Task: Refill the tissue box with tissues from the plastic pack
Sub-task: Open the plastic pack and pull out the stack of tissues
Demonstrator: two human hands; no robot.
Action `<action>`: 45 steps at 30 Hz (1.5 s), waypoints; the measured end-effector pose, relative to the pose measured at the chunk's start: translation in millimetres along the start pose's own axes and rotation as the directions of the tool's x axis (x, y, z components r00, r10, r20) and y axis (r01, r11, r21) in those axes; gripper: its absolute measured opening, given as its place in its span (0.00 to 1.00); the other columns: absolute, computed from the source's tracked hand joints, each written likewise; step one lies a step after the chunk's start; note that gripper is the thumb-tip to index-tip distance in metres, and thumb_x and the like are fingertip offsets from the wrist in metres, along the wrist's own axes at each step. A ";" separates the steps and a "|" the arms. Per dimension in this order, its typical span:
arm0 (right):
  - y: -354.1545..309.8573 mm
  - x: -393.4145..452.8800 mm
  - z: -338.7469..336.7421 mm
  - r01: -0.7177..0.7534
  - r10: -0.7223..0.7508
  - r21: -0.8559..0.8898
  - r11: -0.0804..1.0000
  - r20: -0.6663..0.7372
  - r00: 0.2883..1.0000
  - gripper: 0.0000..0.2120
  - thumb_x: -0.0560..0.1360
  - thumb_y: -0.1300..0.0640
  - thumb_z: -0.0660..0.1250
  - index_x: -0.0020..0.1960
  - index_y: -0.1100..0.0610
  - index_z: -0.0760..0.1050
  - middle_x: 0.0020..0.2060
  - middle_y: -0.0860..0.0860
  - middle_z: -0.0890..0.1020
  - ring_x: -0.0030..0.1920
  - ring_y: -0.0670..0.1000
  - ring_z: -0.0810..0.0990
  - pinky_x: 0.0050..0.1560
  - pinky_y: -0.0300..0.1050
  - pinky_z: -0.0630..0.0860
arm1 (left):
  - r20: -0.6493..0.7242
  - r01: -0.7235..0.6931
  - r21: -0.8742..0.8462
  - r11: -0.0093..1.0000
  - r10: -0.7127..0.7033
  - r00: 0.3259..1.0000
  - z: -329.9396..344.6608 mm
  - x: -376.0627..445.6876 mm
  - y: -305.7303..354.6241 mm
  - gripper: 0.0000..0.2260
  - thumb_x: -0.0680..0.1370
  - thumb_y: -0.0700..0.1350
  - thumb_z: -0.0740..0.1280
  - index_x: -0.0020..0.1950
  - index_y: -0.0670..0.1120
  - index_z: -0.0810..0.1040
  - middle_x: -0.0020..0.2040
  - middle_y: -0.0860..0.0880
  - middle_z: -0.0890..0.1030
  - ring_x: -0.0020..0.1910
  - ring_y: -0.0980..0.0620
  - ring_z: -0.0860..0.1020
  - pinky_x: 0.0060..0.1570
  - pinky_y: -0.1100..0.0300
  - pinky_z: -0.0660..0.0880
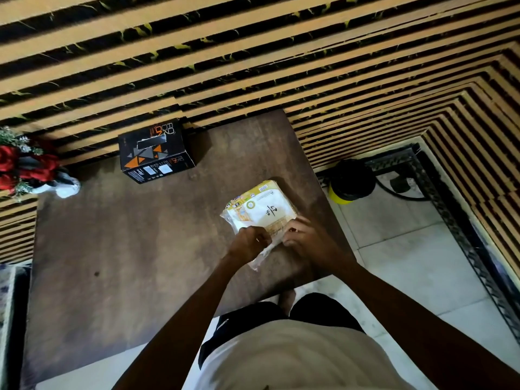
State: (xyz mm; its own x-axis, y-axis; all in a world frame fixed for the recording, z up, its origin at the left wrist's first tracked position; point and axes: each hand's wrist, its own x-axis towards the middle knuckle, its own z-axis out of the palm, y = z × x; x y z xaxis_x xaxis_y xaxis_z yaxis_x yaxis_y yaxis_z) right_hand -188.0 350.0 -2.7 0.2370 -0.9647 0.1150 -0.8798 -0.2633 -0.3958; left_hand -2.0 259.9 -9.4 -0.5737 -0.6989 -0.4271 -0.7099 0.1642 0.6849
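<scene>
A plastic pack of tissues, white with yellow print, lies on the brown table near its right edge. My left hand and my right hand both pinch the near end of the pack's wrapper, and a loose strip of clear plastic hangs down between them. The black tissue box with orange triangles stands at the table's far side against the wall, its top slot facing up, well apart from both hands.
A white vase with red flowers stands at the table's far left corner. A striped wall runs behind the table. On the tiled floor to the right sit a black and yellow container and a dark cable.
</scene>
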 end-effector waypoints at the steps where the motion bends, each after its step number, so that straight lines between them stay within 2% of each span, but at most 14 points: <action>1: 0.2 -1.8 1.7 0.022 -0.022 -0.025 0.999 0.006 1.000 0.02 0.70 0.60 0.73 0.41 0.56 0.82 0.44 0.52 0.83 0.49 0.56 0.81 0.51 0.48 0.80 | -0.023 0.005 -0.023 1.000 -0.005 1.000 -0.1 -0.6 0.5 0.05 0.72 0.34 0.67 0.44 0.39 0.83 0.42 0.38 0.85 0.34 0.50 0.79 0.42 0.57 0.78; 7: -2.1 -23.2 5.0 -0.025 0.042 -0.133 0.991 0.128 0.991 0.05 0.66 0.58 0.75 0.41 0.53 0.81 0.42 0.51 0.81 0.47 0.53 0.81 0.40 0.42 0.80 | -0.235 0.080 -0.141 0.987 -0.112 0.966 -0.5 -0.6 9.8 0.05 0.73 0.37 0.66 0.40 0.41 0.81 0.38 0.40 0.85 0.35 0.42 0.83 0.39 0.50 0.81; 9: -0.1 -26.6 9.9 -0.068 0.113 -0.180 0.981 0.248 0.962 0.09 0.69 0.58 0.73 0.49 0.53 0.82 0.48 0.53 0.82 0.52 0.55 0.81 0.46 0.44 0.79 | -0.244 0.079 -0.183 0.980 -0.123 0.962 -2.4 -0.1 12.7 0.05 0.74 0.37 0.66 0.41 0.40 0.81 0.36 0.43 0.84 0.31 0.46 0.83 0.37 0.48 0.82; 12: -2.3 -26.1 9.3 -0.266 0.331 -0.198 0.943 0.500 0.800 0.14 0.80 0.55 0.60 0.62 0.56 0.76 0.60 0.56 0.80 0.61 0.57 0.78 0.60 0.49 0.73 | -0.207 0.075 -0.251 0.965 -0.130 0.970 -2.9 -1.2 18.4 0.04 0.75 0.36 0.66 0.42 0.40 0.80 0.36 0.47 0.81 0.27 0.55 0.80 0.35 0.47 0.82; 17: -11.1 -25.1 4.3 -0.231 0.289 -0.217 0.948 0.292 0.912 0.13 0.77 0.49 0.62 0.53 0.55 0.79 0.47 0.56 0.84 0.44 0.60 0.84 0.45 0.50 0.81 | -0.165 0.100 -0.290 0.952 -0.152 0.974 3.9 -5.8 30.6 0.05 0.75 0.35 0.65 0.41 0.42 0.80 0.37 0.44 0.81 0.29 0.51 0.80 0.32 0.55 0.81; 21: -15.0 -19.5 11.5 -0.396 0.381 0.019 0.918 0.239 0.893 0.24 0.77 0.47 0.57 0.43 0.64 0.82 0.47 0.60 0.81 0.45 0.59 0.82 0.46 0.46 0.77 | -0.154 0.101 -0.296 0.950 -0.152 0.976 8.4 -7.9 39.2 0.05 0.75 0.36 0.66 0.42 0.42 0.79 0.38 0.44 0.81 0.29 0.52 0.80 0.30 0.59 0.80; 24: -14.2 -9.2 31.9 -0.762 0.724 0.393 0.514 0.277 0.632 0.14 0.77 0.54 0.64 0.52 0.64 0.82 0.49 0.55 0.83 0.50 0.53 0.80 0.46 0.35 0.73 | -0.142 0.097 -0.303 0.948 -0.146 0.979 10.7 -7.8 41.6 0.05 0.75 0.36 0.66 0.42 0.43 0.79 0.37 0.45 0.81 0.30 0.50 0.81 0.36 0.52 0.82; 27: -3.6 0.1 64.2 -0.719 0.795 0.684 -0.123 0.502 0.341 0.14 0.71 0.60 0.73 0.55 0.61 0.81 0.54 0.53 0.84 0.51 0.53 0.82 0.55 0.44 0.79 | -0.149 0.076 -0.293 0.953 -0.124 0.981 15.6 -8.4 45.9 0.04 0.75 0.38 0.67 0.41 0.43 0.80 0.35 0.46 0.81 0.32 0.48 0.82 0.37 0.50 0.83; 31: 3.8 9.4 70.5 -0.570 0.772 0.717 -0.400 0.599 0.212 0.05 0.71 0.62 0.73 0.43 0.59 0.77 0.32 0.51 0.78 0.25 0.45 0.73 0.26 0.39 0.71 | -0.124 0.059 -0.208 0.976 -0.086 0.989 18.7 -6.7 48.3 0.04 0.74 0.40 0.67 0.40 0.45 0.80 0.35 0.47 0.83 0.32 0.51 0.83 0.36 0.54 0.83; 33: 7.2 13.1 69.5 -0.542 0.732 0.694 -0.473 0.652 0.196 0.11 0.75 0.62 0.69 0.35 0.57 0.71 0.22 0.49 0.72 0.16 0.43 0.66 0.20 0.36 0.61 | -0.080 0.038 -0.167 0.985 -0.052 0.995 15.8 -5.9 47.2 0.04 0.75 0.40 0.67 0.41 0.44 0.80 0.37 0.46 0.84 0.34 0.49 0.84 0.36 0.58 0.82; 36: 10.5 18.5 65.6 -0.525 0.697 0.689 -0.500 0.680 0.228 0.12 0.76 0.60 0.68 0.35 0.55 0.71 0.21 0.48 0.72 0.21 0.44 0.67 0.26 0.38 0.62 | 0.014 0.018 -0.131 0.991 -0.017 1.000 7.7 -0.6 42.5 0.07 0.79 0.40 0.64 0.48 0.39 0.81 0.44 0.47 0.83 0.40 0.51 0.82 0.34 0.72 0.74; 40: 7.5 21.4 54.0 -0.502 0.668 0.715 -0.487 0.675 0.312 0.07 0.73 0.61 0.72 0.41 0.54 0.75 0.27 0.46 0.78 0.20 0.41 0.73 0.19 0.34 0.68 | -0.179 0.036 0.029 0.999 -0.031 0.983 -11.2 12.8 16.4 0.13 0.78 0.47 0.65 0.59 0.41 0.78 0.58 0.42 0.80 0.57 0.43 0.78 0.57 0.54 0.74; 42: 6.1 24.3 50.9 -0.436 0.645 0.729 -0.528 0.678 0.351 0.08 0.73 0.63 0.71 0.48 0.53 0.76 0.40 0.49 0.81 0.36 0.44 0.82 0.34 0.40 0.79 | -0.192 0.100 0.061 0.993 -0.087 0.978 -19.9 15.6 0.3 0.22 0.76 0.52 0.64 0.66 0.42 0.73 0.65 0.40 0.76 0.64 0.41 0.73 0.64 0.49 0.70; 45: 5.8 31.9 53.0 -0.358 0.595 0.729 -0.583 0.684 0.423 0.15 0.75 0.61 0.69 0.60 0.54 0.74 0.54 0.52 0.81 0.55 0.54 0.78 0.55 0.52 0.76 | -0.099 0.145 -0.022 0.989 -0.147 0.984 -22.3 16.3 -14.1 0.24 0.78 0.48 0.66 0.72 0.43 0.67 0.67 0.40 0.75 0.65 0.43 0.74 0.65 0.54 0.68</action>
State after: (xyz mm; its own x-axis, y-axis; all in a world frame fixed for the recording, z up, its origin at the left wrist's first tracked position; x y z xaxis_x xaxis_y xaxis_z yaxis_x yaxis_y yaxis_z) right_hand -163.7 317.4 -49.6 -0.1416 -0.5696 -0.8097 0.7285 0.4938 -0.4748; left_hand 7.8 230.6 -12.8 -0.4200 -0.7809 -0.4624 -0.7767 0.0457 0.6282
